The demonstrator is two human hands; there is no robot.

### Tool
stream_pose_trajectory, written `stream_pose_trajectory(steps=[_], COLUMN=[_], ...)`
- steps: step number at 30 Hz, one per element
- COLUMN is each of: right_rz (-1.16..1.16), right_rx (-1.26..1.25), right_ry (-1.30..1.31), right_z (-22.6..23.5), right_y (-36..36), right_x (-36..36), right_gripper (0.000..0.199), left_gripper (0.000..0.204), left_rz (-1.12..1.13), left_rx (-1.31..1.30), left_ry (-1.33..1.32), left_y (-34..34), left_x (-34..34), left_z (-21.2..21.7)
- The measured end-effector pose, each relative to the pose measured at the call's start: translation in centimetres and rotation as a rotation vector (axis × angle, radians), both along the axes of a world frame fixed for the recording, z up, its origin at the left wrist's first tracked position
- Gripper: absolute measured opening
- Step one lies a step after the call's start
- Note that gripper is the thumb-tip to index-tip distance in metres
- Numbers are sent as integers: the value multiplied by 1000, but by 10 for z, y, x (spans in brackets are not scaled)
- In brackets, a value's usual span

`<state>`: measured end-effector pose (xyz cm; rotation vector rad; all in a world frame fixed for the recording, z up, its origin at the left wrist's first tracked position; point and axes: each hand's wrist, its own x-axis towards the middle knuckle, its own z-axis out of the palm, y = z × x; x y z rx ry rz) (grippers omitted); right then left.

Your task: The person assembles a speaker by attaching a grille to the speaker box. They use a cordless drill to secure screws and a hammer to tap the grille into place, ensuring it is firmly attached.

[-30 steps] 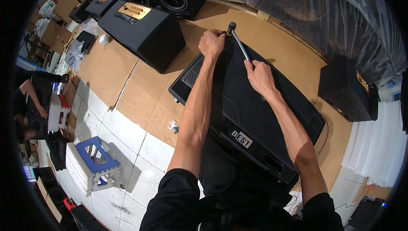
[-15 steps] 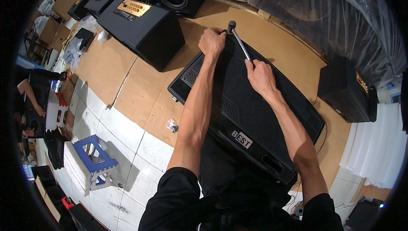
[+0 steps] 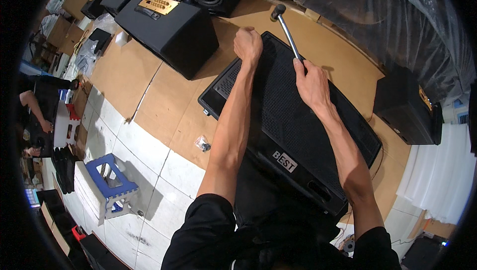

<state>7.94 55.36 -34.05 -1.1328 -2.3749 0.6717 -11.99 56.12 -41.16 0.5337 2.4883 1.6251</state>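
Observation:
A large black speaker cabinet with a mesh grille lies in front of me, slanting from the far left to the near right. My right hand is wrapped round the silver handle of a mallet. Its dark head is raised beyond the cabinet's far end, clear of the surface. My left hand is closed at the cabinet's far left corner, with the knuckles towards me. Whatever its fingers hold, if anything, is hidden.
Another black cabinet with a gold panel stands at the far left, more behind it. A smaller speaker stands at right. Brown cardboard covers the floor; a small plastic bag lies there. A blue-and-white folding stool stands left; a co-worker's arm is beyond.
The mallet's head has risen away from beside my left hand, up and slightly right, with my right hand lifting too. My left fist has turned slightly and stays near the corner.

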Motion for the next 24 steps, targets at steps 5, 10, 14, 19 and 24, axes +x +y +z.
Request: stream_pose_trajectory(steps=[5,10,14,19,24], right_rz=[69,-56,101,-10,63], right_rx=[2,16,12,39,3], right_ry=[-128,29,-140,-21,-101], right_z=[-23,10,-15,12,-20], right_y=[5,-1,7,-2,14], right_x=[0,-2,1,0,4], right_gripper=[46,46,47,45,46], left_gripper=[27,26,25,28,28], left_rz=[73,83,78,57,39], left_rx=[22,24,22,7,7], left_ry=[-13,-15,16,-34,-12], left_y=[3,3,3,2,3], left_x=[2,1,4,3,4], left_z=[4,6,7,8,13])
